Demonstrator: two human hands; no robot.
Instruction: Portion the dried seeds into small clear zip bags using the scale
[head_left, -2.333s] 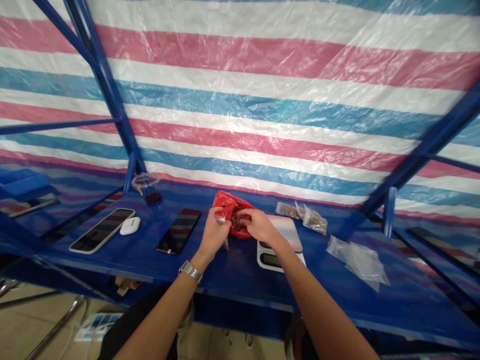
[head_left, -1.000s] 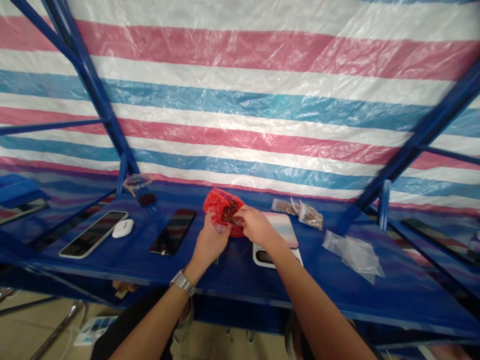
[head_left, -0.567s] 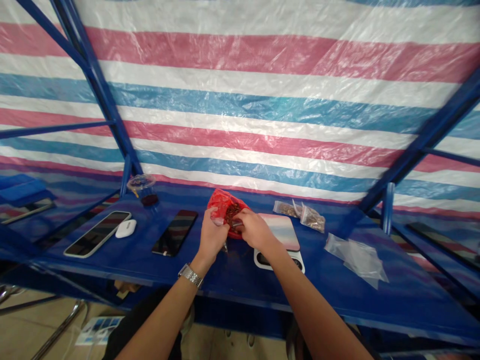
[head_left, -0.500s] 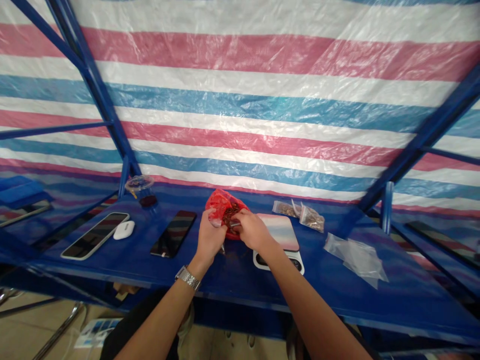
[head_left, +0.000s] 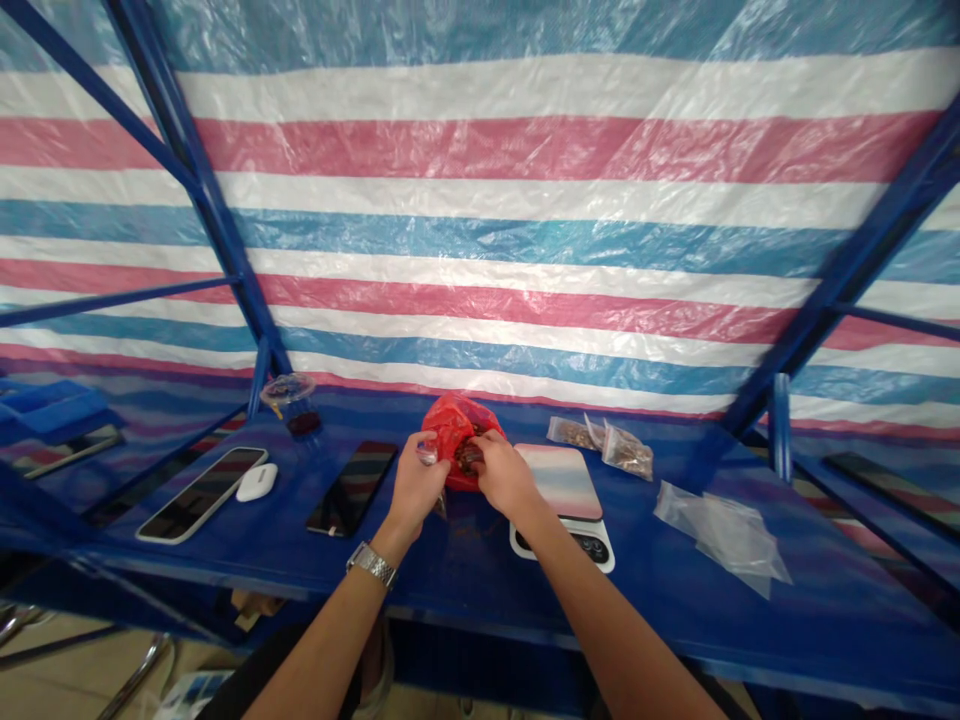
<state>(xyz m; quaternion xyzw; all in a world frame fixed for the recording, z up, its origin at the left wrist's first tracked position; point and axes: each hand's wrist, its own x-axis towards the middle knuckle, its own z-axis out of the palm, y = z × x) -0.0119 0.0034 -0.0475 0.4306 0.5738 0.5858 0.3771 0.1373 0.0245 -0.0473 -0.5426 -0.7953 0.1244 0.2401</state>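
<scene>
Two hands work at the red bag (head_left: 450,412) on the blue table (head_left: 480,575), just left of the scale (head_left: 561,480). The left hand (head_left: 418,482) is clamped on its near-left edge; the right hand (head_left: 505,476) has its fingers bent into the opening (whether they pinch anything, I cannot tell). Compared with the earlier frame, red plastic covers more of the brown pieces (head_left: 468,459), while the filled packets (head_left: 628,452) remain behind the scale, toward its right.
</scene>
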